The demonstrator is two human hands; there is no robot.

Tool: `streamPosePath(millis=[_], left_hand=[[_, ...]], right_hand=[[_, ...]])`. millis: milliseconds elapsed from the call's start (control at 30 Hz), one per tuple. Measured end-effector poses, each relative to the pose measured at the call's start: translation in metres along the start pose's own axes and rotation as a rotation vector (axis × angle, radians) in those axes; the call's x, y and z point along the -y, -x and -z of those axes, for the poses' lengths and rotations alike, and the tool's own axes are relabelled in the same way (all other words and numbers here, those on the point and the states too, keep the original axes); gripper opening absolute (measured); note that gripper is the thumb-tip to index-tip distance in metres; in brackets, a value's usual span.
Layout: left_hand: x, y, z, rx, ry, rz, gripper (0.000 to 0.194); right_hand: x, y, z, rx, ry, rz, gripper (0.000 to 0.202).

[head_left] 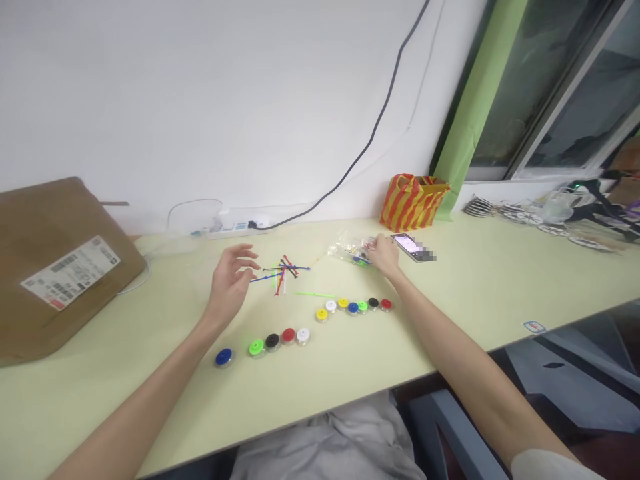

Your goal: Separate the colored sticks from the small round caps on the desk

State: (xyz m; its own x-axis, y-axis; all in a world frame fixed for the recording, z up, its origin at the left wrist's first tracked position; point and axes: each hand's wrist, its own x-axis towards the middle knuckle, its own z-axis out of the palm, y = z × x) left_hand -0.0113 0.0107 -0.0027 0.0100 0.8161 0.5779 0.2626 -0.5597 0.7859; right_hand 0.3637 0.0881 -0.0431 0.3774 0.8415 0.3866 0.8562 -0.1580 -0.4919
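Observation:
My left hand (231, 283) hovers at the left of a small pile of coloured plastic sticks (285, 269), its fingers curved and apart, nothing visible between them. The end of a blue stick lies close by its thumb. Farther right, my right hand (384, 255) has its fingers closed on the edge of a clear plastic bag (350, 252) that contains small coloured pieces; its fingertips are partly hidden. A lone green stick (314, 294) lies nearer me. Two groups of small round pieces with coloured tops rest in front, including a blue one (225, 357) and a red one (386, 305).
A cardboard box (45, 267) occupies the table's left end. A power strip (235, 230) with a black cable sits against the wall. A phone (413, 247) and a striped bag (414, 202) are beyond my right hand. A chair (575, 380) stands at the right front.

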Motion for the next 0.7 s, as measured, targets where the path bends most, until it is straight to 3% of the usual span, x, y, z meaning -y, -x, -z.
streamPosePath(millis=[133, 233, 300, 367, 700], left_hand=[[0.0, 0.001, 0.0, 0.005, -0.008, -0.001, 0.045], [-0.003, 0.001, 0.0, 0.008, -0.012, 0.005, 0.044], [-0.004, 0.002, 0.0, 0.006, -0.013, 0.008, 0.044], [-0.004, 0.001, -0.001, 0.005, -0.015, 0.006, 0.044], [-0.005, 0.002, -0.001, 0.013, -0.006, 0.03, 0.044]], right_hand=[[0.01, -0.004, 0.01, 0.018, -0.054, 0.301, 0.05], [0.015, -0.003, 0.015, 0.242, -0.074, 0.553, 0.047], [0.014, -0.001, 0.014, 0.366, -0.023, 0.609, 0.043], [0.011, 0.003, 0.011, 0.397, 0.035, 0.581, 0.043], [0.0, 0.007, -0.009, 0.276, 0.18, 0.304, 0.049]])
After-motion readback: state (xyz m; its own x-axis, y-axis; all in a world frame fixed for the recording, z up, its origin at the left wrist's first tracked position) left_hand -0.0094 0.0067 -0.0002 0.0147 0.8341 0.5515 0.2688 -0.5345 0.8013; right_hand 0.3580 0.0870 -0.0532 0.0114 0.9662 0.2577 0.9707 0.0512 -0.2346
